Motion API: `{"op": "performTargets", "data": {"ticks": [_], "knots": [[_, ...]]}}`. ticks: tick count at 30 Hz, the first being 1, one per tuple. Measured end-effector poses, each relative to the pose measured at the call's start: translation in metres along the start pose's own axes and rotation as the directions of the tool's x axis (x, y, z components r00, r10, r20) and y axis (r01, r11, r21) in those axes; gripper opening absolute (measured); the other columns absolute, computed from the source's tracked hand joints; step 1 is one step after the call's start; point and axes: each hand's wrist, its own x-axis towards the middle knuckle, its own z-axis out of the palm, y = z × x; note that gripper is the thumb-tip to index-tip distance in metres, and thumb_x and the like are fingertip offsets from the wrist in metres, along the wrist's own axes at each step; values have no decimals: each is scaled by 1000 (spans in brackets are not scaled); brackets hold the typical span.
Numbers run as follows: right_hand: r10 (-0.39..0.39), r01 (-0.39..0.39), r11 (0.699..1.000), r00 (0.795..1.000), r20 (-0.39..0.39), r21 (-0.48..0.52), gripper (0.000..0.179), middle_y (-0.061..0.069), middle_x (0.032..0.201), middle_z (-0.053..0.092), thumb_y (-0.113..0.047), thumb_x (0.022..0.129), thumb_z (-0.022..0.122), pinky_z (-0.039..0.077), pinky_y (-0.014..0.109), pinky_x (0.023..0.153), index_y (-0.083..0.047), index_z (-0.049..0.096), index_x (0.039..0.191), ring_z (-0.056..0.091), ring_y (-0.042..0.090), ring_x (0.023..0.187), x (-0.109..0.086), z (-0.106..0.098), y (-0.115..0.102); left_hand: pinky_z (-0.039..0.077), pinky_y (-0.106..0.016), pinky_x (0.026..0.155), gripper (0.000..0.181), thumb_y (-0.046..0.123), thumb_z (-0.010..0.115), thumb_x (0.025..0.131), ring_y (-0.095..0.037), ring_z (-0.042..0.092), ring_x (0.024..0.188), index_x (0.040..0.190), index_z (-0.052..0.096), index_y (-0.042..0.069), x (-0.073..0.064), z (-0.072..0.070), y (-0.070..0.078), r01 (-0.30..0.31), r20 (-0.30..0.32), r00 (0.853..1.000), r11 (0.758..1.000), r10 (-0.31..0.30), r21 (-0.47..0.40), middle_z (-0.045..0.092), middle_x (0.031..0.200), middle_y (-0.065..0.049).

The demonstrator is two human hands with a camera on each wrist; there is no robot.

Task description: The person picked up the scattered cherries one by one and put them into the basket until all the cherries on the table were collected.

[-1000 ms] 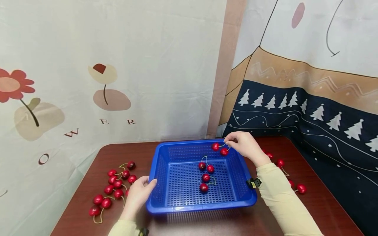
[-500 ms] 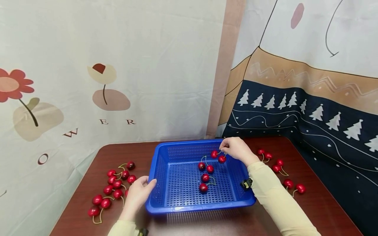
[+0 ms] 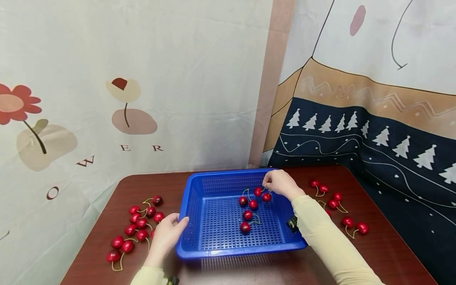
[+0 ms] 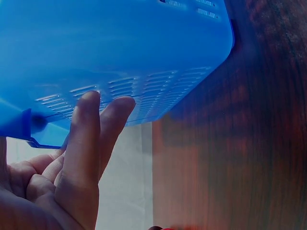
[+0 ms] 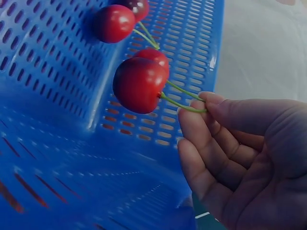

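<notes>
A blue plastic basket (image 3: 242,251) with slotted walls and floor stands mid-table. My left hand (image 3: 166,236) holds its left rim, thumb over the edge; the left wrist view shows fingers (image 4: 85,139) against the outer wall. Above the basket's back right part, my right hand (image 3: 282,184) pinches the joined green stems (image 5: 183,104) of two red cherries (image 5: 139,86) between thumb and fingertips. That pair hangs close beside a darker and a red cherry (image 3: 253,204) on the basket floor. Another pair (image 3: 245,227) lies nearer the front of the floor.
Several stemmed cherries (image 3: 130,229) lie left of the basket, close to my left hand. More cherry pairs (image 3: 348,221) are spread along the right side of the brown table (image 3: 384,257). A printed curtain (image 3: 203,99) hangs behind the table.
My right hand has moved down and to the left, lowering the cherry pair from the back right rim into the basket. The left hand stays on the rim.
</notes>
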Motion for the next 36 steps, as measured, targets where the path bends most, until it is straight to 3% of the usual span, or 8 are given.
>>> {"op": "performTargets", "data": {"ticks": [15, 25, 29, 36], "knots": [[17, -16, 1000, 998, 61, -23, 11, 1, 72, 63, -5, 90, 67, 52, 32, 66, -6, 72, 81, 55, 17, 66, 1, 14, -3, 53, -55, 84, 35, 29, 63, 97, -30, 68, 86, 110, 65, -4, 0, 0, -2, -2, -15, 1000, 1000, 2, 20, 71, 95, -16], [44, -35, 996, 994, 96, -86, 6, 1, 81, 65, -10, 89, 73, 55, 38, 73, -10, 70, 84, 58, 18, 74, 0, 15, -7, 53, -54, 84, 34, 27, 62, 97, -28, 69, 85, 109, 65, -5, 0, 0, -2, -17, -8, 1000, 1000, 17, 4, 72, 94, -15], [44, -34, 992, 995, 84, -120, 6, 4, 91, 68, -14, 88, 75, 56, 44, 80, -11, 72, 92, 61, 21, 83, -3, 12, -10, 53, -54, 84, 32, 26, 62, 97, -27, 68, 85, 108, 65, -4, -1, -1, -1, -16, -6, 1000, 1000, 16, -3, 72, 93, -15], [-5, 13, 992, 998, 63, -125, 30, 11, 113, 69, -19, 89, 75, 53, 51, 89, -8, 70, 116, 64, 30, 106, -11, -2, -18, 54, -51, 81, 32, 27, 63, 97, -24, 66, 80, 105, 66, -3, -1, -2, 0, -29, -3, 1000, 999, 29, 15, 71, 88, -10]]}}
